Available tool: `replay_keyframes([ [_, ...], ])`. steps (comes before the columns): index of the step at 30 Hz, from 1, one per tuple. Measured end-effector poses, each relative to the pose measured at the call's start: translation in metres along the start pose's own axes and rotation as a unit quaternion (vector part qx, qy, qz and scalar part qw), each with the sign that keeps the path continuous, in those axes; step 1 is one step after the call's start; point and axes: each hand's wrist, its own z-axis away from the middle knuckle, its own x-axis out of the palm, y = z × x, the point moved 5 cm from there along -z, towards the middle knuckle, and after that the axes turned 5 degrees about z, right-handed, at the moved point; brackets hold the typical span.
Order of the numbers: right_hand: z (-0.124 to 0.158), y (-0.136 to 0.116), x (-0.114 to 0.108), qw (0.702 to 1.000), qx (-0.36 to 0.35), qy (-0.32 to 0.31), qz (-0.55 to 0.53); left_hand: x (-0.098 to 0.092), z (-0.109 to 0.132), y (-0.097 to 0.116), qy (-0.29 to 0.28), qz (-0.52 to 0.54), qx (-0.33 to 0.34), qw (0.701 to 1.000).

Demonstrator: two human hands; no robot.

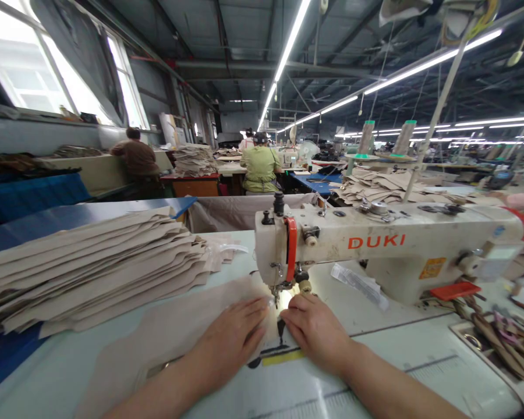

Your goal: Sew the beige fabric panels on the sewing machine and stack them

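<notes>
A beige fabric panel (157, 326) lies flat on the pale green machine table, its right edge reaching the needle area of a white sewing machine (332, 235). My left hand (236, 331) rests on that panel with its fingers stretched out, just left of the presser foot. On the other side of the needle, my right hand (317, 329) has its thumb and fingers pressed together close to the presser foot. What the right fingertips hold, if anything, is too small to make out. The machine's lamp lights the spot between both hands.
A tall stack of beige fabric pieces (100, 267) stands at the left. Behind the needle lies a clear plastic strip (360, 285). A tray (484, 349) with straps and metal rings sits at the right. Co-workers sit farther back, one in a yellow-green top (259, 166).
</notes>
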Motion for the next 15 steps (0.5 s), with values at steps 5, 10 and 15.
replay_keyframes([
  [5, 0.004, -0.004, 0.000, 0.998, -0.019, 0.021, -0.062, -0.018, 0.041, 0.023, -0.102, 0.019, -0.026, 0.994],
  [10, 0.007, -0.010, -0.003, 0.993, -0.054, 0.028, -0.097, -0.052, 0.075, 0.029, -0.061, -0.037, -0.086, 0.994],
  [15, 0.014, -0.012, -0.006, 0.993, -0.052, 0.023, -0.106, -0.039, 0.159, 0.005, -0.096, -0.054, -0.090, 0.990],
])
